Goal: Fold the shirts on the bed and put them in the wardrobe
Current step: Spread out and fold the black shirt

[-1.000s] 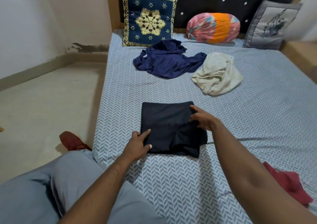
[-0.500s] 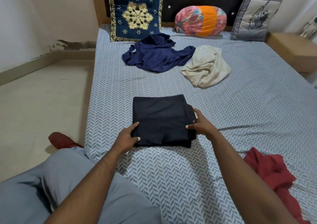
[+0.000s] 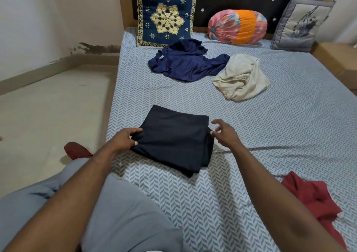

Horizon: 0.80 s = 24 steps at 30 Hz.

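Note:
A folded black shirt lies on the bed's patterned sheet. My left hand grips its left edge and holds that side a little off the sheet. My right hand hovers at the shirt's right edge with fingers spread, holding nothing. Farther back lie a crumpled navy shirt and a crumpled cream shirt. A red shirt lies bunched at the lower right. No wardrobe is in view.
A blue embroidered cushion, a pink-orange bolster and a grey cushion lean on the dark headboard. My grey-trousered leg fills the lower left. The floor and a red slipper are left of the bed.
My left hand has closed on the shirt's left edge and raised it. My right hand has let go of the right edge and opened. The shirt now sits skewed.

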{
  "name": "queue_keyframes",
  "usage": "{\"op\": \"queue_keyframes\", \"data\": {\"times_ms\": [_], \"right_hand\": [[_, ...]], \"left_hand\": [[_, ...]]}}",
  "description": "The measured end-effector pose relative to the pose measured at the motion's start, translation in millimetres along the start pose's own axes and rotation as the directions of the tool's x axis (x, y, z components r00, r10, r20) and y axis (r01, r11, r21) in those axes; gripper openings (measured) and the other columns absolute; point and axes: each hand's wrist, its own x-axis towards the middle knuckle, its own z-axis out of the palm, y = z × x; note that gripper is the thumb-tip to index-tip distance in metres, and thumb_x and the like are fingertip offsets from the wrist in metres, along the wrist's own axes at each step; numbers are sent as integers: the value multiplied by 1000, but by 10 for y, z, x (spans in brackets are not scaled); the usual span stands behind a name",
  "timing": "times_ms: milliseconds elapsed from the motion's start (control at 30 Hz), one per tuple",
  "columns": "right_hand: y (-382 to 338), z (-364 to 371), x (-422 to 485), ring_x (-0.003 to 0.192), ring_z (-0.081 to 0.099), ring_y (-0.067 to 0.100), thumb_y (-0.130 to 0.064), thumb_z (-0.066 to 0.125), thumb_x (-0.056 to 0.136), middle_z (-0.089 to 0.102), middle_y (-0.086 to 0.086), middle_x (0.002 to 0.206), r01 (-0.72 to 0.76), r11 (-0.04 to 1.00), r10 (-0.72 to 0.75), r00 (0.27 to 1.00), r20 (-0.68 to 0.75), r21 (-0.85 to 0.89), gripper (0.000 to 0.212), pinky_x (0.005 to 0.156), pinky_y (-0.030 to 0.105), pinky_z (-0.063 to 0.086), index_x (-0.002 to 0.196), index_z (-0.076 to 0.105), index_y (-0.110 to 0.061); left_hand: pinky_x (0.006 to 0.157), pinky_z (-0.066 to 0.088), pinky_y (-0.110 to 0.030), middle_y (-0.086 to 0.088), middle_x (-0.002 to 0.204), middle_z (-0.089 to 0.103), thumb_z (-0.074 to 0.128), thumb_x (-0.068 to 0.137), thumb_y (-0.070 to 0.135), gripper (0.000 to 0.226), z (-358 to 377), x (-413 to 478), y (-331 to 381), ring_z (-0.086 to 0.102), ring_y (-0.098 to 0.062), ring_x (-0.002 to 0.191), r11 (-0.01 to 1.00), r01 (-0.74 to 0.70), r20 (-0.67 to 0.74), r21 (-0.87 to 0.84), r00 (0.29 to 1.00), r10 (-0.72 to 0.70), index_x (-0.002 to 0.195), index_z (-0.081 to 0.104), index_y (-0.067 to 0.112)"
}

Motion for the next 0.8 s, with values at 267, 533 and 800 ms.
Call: {"op": "queue_keyframes", "data": {"times_ms": [267, 533, 800], "right_hand": [[-358, 179, 410, 120, 43, 16, 18, 50, 71, 53, -15, 108, 433, 877, -362, 880, 309, -207, 58, 110, 40, 31, 111, 70, -18], [-423, 248, 695, 100, 51, 17, 15, 45, 76, 49, -2, 112, 421, 854, -249, 847, 469, -305, 64, 89, 25, 39, 123, 65, -23], [-363, 471, 758, 97, 58, 24, -1, 58, 79, 58, -3, 101, 418, 841, -298, 889, 348, -345, 39, 85, 38, 49, 101, 66, -32]], "left_hand": [[98, 44, -39, -19, 130, 47, 60, 85, 19, 59, -334, -142, -24, 49, -38, 119, 782, 275, -208, 559, 960, -189, 142, 45, 22], [98, 45, -41, -6, 130, 35, 57, 67, 79, 104, 1126, -525, 719, 41, -27, 116, 835, -167, 11, 525, 982, 190, 151, 20, 29], [88, 44, -43, -15, 136, 31, 64, 82, 43, 87, 1551, -605, 735, 41, -34, 114, 630, -58, 19, 775, 997, 69, 147, 13, 15]]}}
